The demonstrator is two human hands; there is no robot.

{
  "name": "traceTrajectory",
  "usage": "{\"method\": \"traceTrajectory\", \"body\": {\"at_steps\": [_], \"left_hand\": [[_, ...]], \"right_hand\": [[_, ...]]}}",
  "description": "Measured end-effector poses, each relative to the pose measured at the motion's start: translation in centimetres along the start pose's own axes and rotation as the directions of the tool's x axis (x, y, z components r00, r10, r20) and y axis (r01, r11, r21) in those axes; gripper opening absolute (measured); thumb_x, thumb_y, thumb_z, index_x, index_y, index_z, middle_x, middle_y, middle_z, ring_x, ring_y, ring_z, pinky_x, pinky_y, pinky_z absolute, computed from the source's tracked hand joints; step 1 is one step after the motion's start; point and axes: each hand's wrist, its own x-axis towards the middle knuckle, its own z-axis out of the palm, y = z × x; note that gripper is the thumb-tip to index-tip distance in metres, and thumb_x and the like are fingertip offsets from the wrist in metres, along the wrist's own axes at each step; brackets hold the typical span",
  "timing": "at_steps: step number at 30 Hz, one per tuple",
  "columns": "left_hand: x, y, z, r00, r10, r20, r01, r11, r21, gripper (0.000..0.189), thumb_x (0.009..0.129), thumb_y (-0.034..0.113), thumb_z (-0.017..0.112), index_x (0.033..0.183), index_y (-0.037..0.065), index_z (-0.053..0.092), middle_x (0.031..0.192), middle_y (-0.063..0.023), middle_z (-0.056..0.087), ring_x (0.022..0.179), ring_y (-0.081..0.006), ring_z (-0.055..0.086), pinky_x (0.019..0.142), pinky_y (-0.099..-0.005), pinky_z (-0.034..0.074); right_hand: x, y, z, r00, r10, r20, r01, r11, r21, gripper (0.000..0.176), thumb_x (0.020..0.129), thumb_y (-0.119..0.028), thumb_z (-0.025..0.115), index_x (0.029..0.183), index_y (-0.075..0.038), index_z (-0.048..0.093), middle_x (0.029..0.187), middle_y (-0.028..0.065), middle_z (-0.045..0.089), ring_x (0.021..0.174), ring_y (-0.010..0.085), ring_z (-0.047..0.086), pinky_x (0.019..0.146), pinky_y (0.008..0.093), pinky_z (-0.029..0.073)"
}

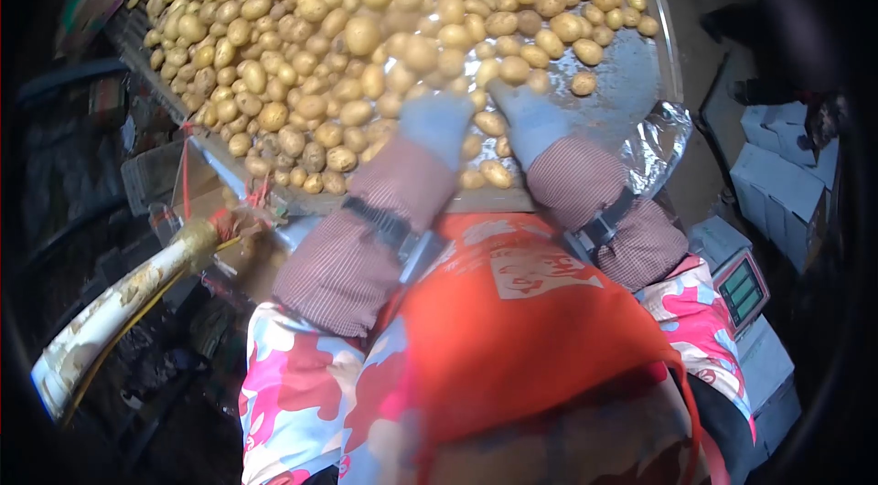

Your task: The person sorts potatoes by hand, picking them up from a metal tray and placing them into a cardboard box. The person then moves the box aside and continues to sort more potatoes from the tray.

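Both hands wear light blue gloves and reach over a metal table (631,96) heaped with small yellow potatoes (274,37). Among the potatoes at the centre is my left hand (437,127), blurred, its fingers not distinct. My right hand (530,119) lies just right of it, at the border of the heap, and its fingers are blurred too. Several potatoes lie between the hands, near the table's front edge. Whether either hand grips a potato cannot be made out.
Crinkled silver foil (656,149) hangs at the table's right corner. A taped pipe (137,307) rises at the left. White boxes (777,188) and a scale with a green display (739,288) are on the right. A dark, blurred shape is at the upper right.
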Motion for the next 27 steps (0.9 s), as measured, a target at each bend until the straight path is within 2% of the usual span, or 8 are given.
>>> {"method": "traceTrajectory", "body": {"at_steps": [3,7,12,15,18,20,22,27], "left_hand": [[-0.2,1.5,-3.2,0.987,-0.004,0.159,-0.004,0.999,0.052,0.022,0.083,0.020,0.073,0.104,0.020,0.073,0.106,-0.0088,0.073,0.104,-0.0268,0.070,0.079,-0.0447,0.057],[-0.2,1.7,-3.2,0.963,-0.064,0.263,0.018,0.985,0.171,0.031,0.080,0.024,0.077,0.110,0.022,0.069,0.109,-0.0057,0.070,0.105,-0.0259,0.069,0.077,-0.0425,0.056],[0.9,2.2,-2.7,0.941,-0.040,0.336,-0.058,0.960,0.275,0.029,0.082,0.025,0.076,0.110,0.020,0.068,0.106,-0.0063,0.068,0.101,-0.0265,0.068,0.078,-0.0422,0.056],[1.3,0.4,-0.8,0.967,0.035,0.250,-0.092,0.971,0.219,0.024,0.082,0.026,0.077,0.103,0.017,0.068,0.098,-0.0082,0.068,0.097,-0.0277,0.068,0.079,-0.0422,0.056],[-1.6,-0.5,-1.4,0.992,-0.126,-0.033,0.111,0.950,-0.291,0.021,0.085,0.023,0.077,0.101,0.013,0.069,0.090,-0.0095,0.067,0.086,-0.0245,0.067,0.075,-0.0395,0.055],[-4.2,0.4,-2.2,0.935,-0.324,0.144,0.302,0.515,-0.803,0.032,0.090,0.017,0.073,0.119,0.008,0.066,0.088,-0.0055,0.065,0.077,-0.0158,0.061,0.066,-0.0292,0.051],[-6.2,1.4,-2.8,0.885,-0.285,0.368,0.320,-0.203,-0.926,0.040,0.092,0.014,0.070,0.129,0.005,0.062,0.089,-0.0041,0.065,0.074,-0.0123,0.059,0.064,-0.0242,0.048],[-7.7,4.7,-2.2,0.899,0.081,0.431,0.354,-0.715,-0.603,0.045,0.096,0.021,0.065,0.137,0.004,0.055,0.113,-0.0110,0.066,0.104,-0.0246,0.062,0.094,-0.0409,0.051]], "right_hand": [[0.2,1.4,2.1,1.000,-0.015,-0.011,0.013,0.989,-0.148,0.030,0.097,-0.010,0.051,0.126,-0.012,0.057,0.106,0.0190,0.067,0.088,0.0358,0.072,0.074,0.0483,0.057],[1.4,0.7,1.1,0.990,0.086,0.108,-0.098,0.988,0.118,0.033,0.099,-0.010,0.050,0.132,-0.009,0.056,0.108,0.0161,0.068,0.083,0.0274,0.072,0.069,0.0411,0.058],[0.4,2.0,3.3,0.996,0.068,-0.060,-0.052,0.972,0.230,0.038,0.100,-0.014,0.051,0.138,-0.010,0.055,0.113,0.0160,0.068,0.084,0.0260,0.072,0.070,0.0385,0.060],[0.2,1.6,2.6,0.993,0.034,-0.111,-0.026,0.997,0.072,0.037,0.098,-0.015,0.055,0.135,-0.010,0.056,0.114,0.0169,0.068,0.088,0.0281,0.073,0.072,0.0397,0.060],[0.3,1.1,2.0,0.998,0.052,-0.036,-0.054,0.997,-0.064,0.035,0.096,-0.012,0.057,0.131,-0.007,0.056,0.114,0.0181,0.067,0.096,0.0312,0.072,0.076,0.0419,0.060],[0.8,0.9,1.2,0.999,0.033,0.011,-0.032,0.995,-0.091,0.034,0.095,-0.013,0.059,0.129,-0.007,0.056,0.113,0.0188,0.067,0.098,0.0331,0.072,0.078,0.0434,0.060],[1.9,1.3,2.1,0.999,0.030,0.035,-0.026,0.995,-0.098,0.035,0.093,-0.015,0.062,0.128,-0.007,0.058,0.113,0.0193,0.067,0.101,0.0344,0.071,0.080,0.0437,0.060],[1.5,3.2,2.0,0.992,0.123,-0.016,-0.114,0.953,0.280,0.042,0.090,-0.020,0.069,0.129,-0.006,0.065,0.113,0.0196,0.070,0.100,0.0307,0.072,0.083,0.0374,0.058]]}}
